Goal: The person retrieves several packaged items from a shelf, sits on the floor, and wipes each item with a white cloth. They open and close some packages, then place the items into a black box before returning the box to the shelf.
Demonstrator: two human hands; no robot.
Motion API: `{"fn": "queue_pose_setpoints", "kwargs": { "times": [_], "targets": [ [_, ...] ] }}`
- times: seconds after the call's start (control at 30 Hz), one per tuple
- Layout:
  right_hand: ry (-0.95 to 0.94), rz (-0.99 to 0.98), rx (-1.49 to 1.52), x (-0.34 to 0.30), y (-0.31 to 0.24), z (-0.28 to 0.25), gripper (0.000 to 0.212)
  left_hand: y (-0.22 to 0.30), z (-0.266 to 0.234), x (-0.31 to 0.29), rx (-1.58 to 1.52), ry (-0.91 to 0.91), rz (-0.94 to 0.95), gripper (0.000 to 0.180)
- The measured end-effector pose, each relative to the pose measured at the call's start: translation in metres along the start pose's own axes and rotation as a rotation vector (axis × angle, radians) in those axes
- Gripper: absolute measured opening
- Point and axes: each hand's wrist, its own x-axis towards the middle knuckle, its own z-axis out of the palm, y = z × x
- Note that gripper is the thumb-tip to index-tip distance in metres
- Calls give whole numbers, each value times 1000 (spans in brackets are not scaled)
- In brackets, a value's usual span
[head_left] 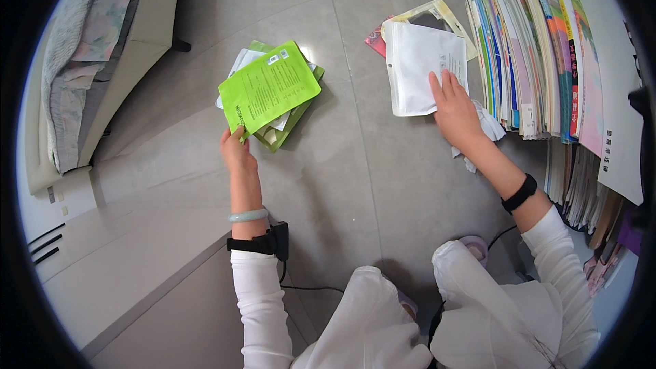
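The left hand is closed at the fingertips on the near left corner of the green packet, which lies at an angle on top of a stack of green and white packets on the grey tiled floor. The right hand extends its fingers over the lower right part of the white packet; its thumb is not clearly visible, so whether it grips the edge cannot be told. The white packet overlaps a yellow-edged packet and a pink-red item. Crumpled white material lies beside the right hand, near upright books.
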Motion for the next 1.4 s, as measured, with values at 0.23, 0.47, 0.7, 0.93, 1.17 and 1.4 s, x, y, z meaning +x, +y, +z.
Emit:
{"fn": "queue_pose_setpoints", "kwargs": {
  "times": [0.23,0.47,0.7,0.93,1.17,1.4],
  "targets": [
    [78,426,1073,-27,-8,-109,25,35,45,-88,179,-333,529,48],
    [-82,336,1672,-23,-21,-115,30,90,87,-189,287,-896,55,54],
    [-193,409,1891,-33,-19,-116,30,86,79,-186,351,-701,206,41],
    [-233,367,1993,-36,-19,-120,32,75,70,-194,188,-732,-14,24],
    [-500,509,1607,-26,-22,-75,30,34,52,-146,458,-808,-90,28],
    [275,26,295,23,8,-16,63,-10,13,-109,871,-848,-4,31]
  ]
}}
